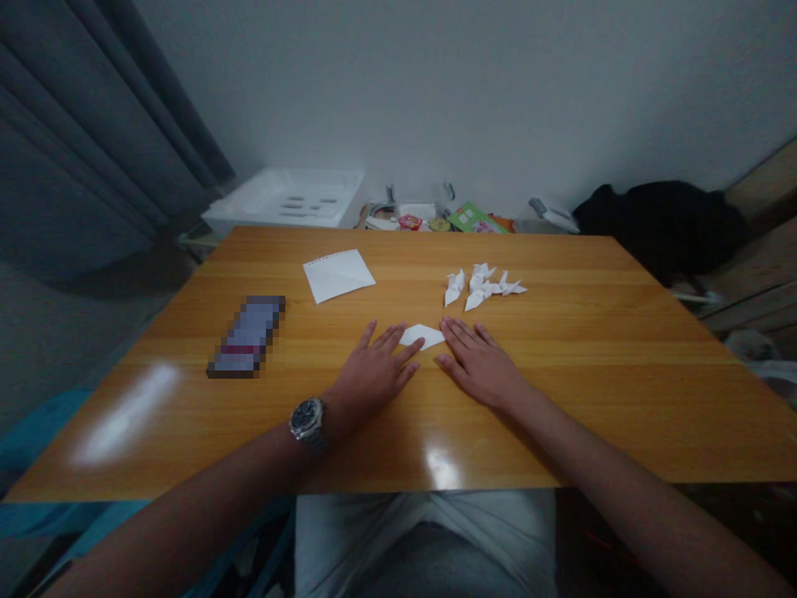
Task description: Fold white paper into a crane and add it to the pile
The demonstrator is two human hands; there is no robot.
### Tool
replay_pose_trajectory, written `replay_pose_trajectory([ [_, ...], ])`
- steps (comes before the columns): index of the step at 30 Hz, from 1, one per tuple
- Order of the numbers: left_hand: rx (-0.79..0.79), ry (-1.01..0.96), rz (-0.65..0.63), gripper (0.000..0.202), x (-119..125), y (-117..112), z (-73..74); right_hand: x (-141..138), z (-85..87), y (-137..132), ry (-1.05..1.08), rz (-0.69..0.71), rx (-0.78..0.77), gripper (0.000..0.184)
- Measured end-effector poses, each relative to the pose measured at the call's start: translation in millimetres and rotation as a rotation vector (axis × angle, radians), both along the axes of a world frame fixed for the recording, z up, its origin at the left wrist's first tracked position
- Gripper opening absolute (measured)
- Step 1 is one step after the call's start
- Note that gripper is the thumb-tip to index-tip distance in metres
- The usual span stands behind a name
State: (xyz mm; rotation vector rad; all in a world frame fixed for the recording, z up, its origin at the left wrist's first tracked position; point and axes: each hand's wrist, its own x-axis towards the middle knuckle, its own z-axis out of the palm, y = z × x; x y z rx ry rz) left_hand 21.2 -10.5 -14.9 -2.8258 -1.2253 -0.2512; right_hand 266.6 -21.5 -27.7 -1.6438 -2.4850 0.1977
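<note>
A small piece of folded white paper (pixel 421 334) lies flat on the wooden table (pixel 560 349) in front of me. My left hand (pixel 378 361), below a wristwatch, rests on its left side with the fingers stretched out, one fingertip over the paper. My right hand (pixel 476 357) lies at its right corner, fingers extended and fingertips touching or close to the edge. Just beyond my right hand sit several folded white paper figures (pixel 482 286), some of them clustered together. The paper's left and right corners are partly covered by my fingers.
A white sheet with a perforated edge (pixel 339 276) lies at the back left of the table. A pixelated phone-like object (pixel 247 336) is at the left. Behind the table stand a white plastic basin (pixel 292 195), a green booklet (pixel 476 218) and a dark cloth heap (pixel 660 224).
</note>
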Motion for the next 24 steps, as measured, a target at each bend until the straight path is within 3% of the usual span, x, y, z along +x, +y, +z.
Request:
replay_pose_trajectory([
  [5, -0.021, -0.012, -0.066, 0.048, -3.3, 13.3, 0.6, 2.3, 11.7, 5.7, 0.044, 0.035, 0.067, 0.061],
  [10, -0.099, -0.049, -0.144, 0.044, -4.1, 22.5, 7.4, 0.5, 23.1, 14.7, 0.178, 0.128, 0.163, 0.044],
  [15, -0.133, -0.12, -0.15, 0.041, -0.3, 30.6, 9.5, -6.7, 15.5, 28.9, 0.314, 0.217, 0.132, 0.034],
  [24, -0.129, -0.251, -0.107, 0.029, 1.7, 37.1, -3.9, -8.5, -1.4, 34.5, 0.36, 0.262, 0.136, 0.023],
])
